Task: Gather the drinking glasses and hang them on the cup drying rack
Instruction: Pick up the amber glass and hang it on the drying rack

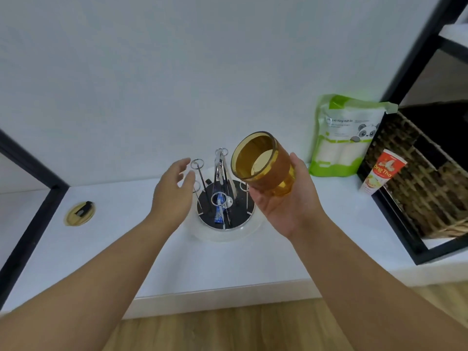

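In front of me the cup drying rack stands on a white counter, its thin metal prongs rising in a ring from a dark round base. My left hand hovers with fingers relaxed just beside the left prongs, crowding that side. My right hand holds an amber glass tilted above the right prongs (its mouth faces me). The counter nearer me lies bare. To the right stand a green pouch, a red tube and a wicker basket; a small round lid lies well apart to the left.
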